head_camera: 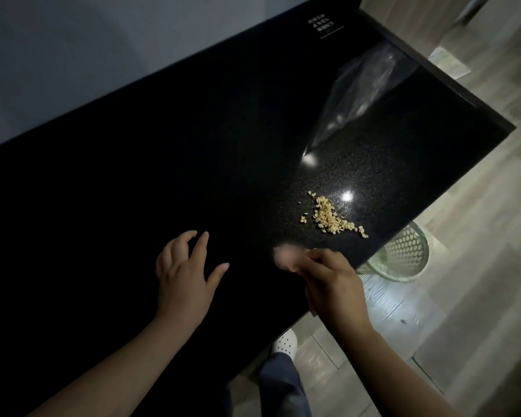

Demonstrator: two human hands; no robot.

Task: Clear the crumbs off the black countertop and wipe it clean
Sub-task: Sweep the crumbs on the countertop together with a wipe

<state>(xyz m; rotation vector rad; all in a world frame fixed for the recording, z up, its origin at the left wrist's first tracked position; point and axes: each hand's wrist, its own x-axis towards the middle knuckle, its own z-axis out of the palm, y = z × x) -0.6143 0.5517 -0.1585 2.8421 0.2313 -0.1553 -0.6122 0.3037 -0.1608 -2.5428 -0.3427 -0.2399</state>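
Note:
A small heap of pale yellow crumbs [331, 216] lies on the black speckled countertop [163, 164], close to its front right edge. My right hand [328, 281] is just in front of the heap, fingers curled round a blurred pinkish cloth [286, 258] that sticks out to the left. My left hand [187, 272] hovers over or rests on the dark surface to the left, fingers spread and relaxed, holding nothing.
A clear plastic bag [364, 91] lies on the countertop at the far right. A green perforated waste basket [400, 254] stands on the wooden floor below the counter's edge, right of the crumbs. A grey wall runs behind the counter. A white shoe [285, 341] shows below.

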